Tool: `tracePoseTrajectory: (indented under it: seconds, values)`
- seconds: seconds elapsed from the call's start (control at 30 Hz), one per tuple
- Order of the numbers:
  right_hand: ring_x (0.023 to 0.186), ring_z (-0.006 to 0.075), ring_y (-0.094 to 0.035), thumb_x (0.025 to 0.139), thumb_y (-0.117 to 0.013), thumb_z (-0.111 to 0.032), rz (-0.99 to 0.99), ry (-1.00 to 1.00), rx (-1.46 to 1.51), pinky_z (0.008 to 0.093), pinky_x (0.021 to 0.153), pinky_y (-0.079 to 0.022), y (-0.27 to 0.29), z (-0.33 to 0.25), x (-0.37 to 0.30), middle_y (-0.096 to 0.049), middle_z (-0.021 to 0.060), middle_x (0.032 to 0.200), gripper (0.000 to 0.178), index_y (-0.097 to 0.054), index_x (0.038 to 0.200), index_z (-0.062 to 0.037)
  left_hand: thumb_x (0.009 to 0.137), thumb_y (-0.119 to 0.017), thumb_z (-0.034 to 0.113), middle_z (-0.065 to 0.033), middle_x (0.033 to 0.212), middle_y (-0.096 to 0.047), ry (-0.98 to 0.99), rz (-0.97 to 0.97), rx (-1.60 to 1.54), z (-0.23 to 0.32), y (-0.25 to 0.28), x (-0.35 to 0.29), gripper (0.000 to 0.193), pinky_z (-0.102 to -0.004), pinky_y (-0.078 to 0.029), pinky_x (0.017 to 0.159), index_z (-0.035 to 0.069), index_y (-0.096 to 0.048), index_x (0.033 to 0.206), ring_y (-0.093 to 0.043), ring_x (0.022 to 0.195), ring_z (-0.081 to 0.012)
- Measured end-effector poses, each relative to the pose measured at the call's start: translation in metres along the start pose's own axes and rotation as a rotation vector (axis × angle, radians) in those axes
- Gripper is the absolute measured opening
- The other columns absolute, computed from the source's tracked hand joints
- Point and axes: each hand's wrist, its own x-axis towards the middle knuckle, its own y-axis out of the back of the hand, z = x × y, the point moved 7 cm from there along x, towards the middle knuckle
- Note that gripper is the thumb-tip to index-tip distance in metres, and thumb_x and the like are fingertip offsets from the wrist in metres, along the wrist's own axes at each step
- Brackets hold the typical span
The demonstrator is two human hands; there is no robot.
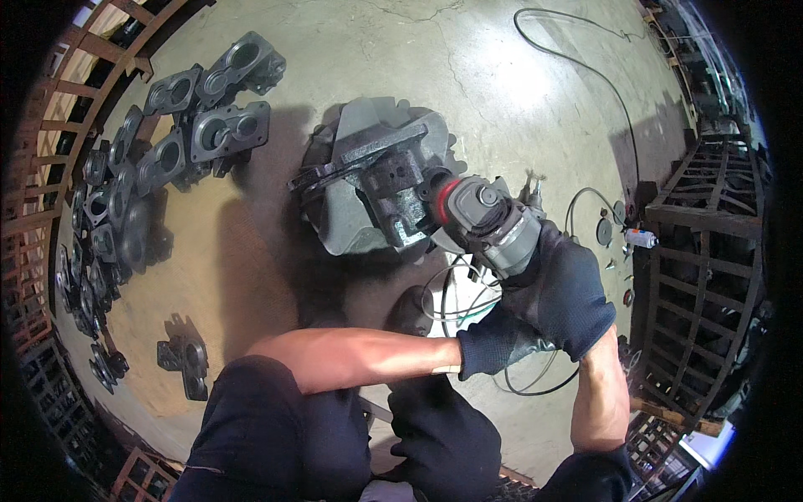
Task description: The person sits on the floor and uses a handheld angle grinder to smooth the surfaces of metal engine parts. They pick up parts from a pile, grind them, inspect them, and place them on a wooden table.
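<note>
A grey angle grinder (500, 227) is held against the right side of a dark cast metal part (393, 188). A red ring shows by the grinder's disc, at the casting. My right hand (573, 293), in a dark knit glove, is closed around the grinder's body. My left hand (500, 337), gloved too, is closed at the grinder's rear, just below and left of the right one; its fingers are partly hidden. The casting rests tilted on a larger grey piece with a notched rim (347, 226).
Several similar castings (230, 134) stand along the left, with a lone one (184, 366) nearer my left knee. Cables (577, 63) run over the concrete floor. Loose discs (604, 232) and a spray can (640, 238) lie by a slatted crate (703, 276) at right.
</note>
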Motion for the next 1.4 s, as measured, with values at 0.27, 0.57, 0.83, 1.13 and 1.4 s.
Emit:
tracePoseTrajectory:
  seconds: [0.27,0.57,0.83,1.13,1.4]
  values:
    - [0.089,0.0409,-0.073,0.067,-0.08,-0.013,-0.023,-0.131,0.022,0.0396,0.077,-0.058,0.004,0.002,0.016,-0.072,0.0252,0.089,0.055,-0.064,0.117,0.003,0.089,-0.076,0.006,-0.0107,0.127,-0.064,-0.148,0.124,-0.045,-0.002,0.02,0.014,0.043,-0.0337,-0.048,0.104,-0.002,-0.058,0.126,-0.058,0.119,-0.0182]
    - [0.083,0.0417,-0.072,0.067,-0.08,-0.018,-0.023,-0.014,0.047,0.0434,0.074,-0.058,0.001,-0.006,0.021,-0.071,0.0237,0.085,0.048,-0.062,0.107,0.0006,0.106,-0.05,0.009,-0.0156,0.152,-0.046,-0.195,0.06,-0.163,-0.019,0.026,0.012,0.046,-0.0361,-0.037,0.121,-0.002,-0.038,0.149,-0.044,0.141,-0.0237]
    - [0.088,0.0399,-0.073,0.066,-0.081,-0.016,-0.041,-0.014,0.076,0.0393,0.077,-0.058,0.004,-0.004,0.023,-0.072,0.0252,0.09,0.055,-0.063,0.114,0.003,0.092,-0.071,0.005,-0.0134,0.129,-0.062,-0.306,0.218,0.37,0.002,0.028,0.008,0.043,-0.0352,-0.046,0.107,-0.005,-0.056,0.131,-0.057,0.121,-0.018]
    - [0.083,0.0428,-0.072,0.068,-0.081,-0.021,0.011,-0.027,0.063,0.0446,0.074,-0.058,0.002,0.018,0.013,-0.071,0.026,0.087,0.049,-0.062,0.108,0.0015,0.096,-0.067,0.005,-0.0135,0.142,-0.055,-0.169,0.063,-0.089,-0.025,0.011,0.031,0.051,-0.0349,-0.043,0.114,-0.003,-0.046,0.142,-0.051,0.132,-0.0202]
    - [0.08,0.0439,-0.071,0.066,-0.084,-0.028,-0.001,0.033,0.173,0.0465,0.071,-0.059,-0.017,0.002,0.003,-0.071,0.0249,0.083,0.05,-0.063,0.101,0.0001,0.092,-0.074,0.01,-0.0146,0.145,-0.052,0.044,0.096,-0.595,-0.041,0.013,0.01,0.064,-0.0368,-0.042,0.115,-0.002,-0.041,0.145,-0.05,0.135,-0.0221]
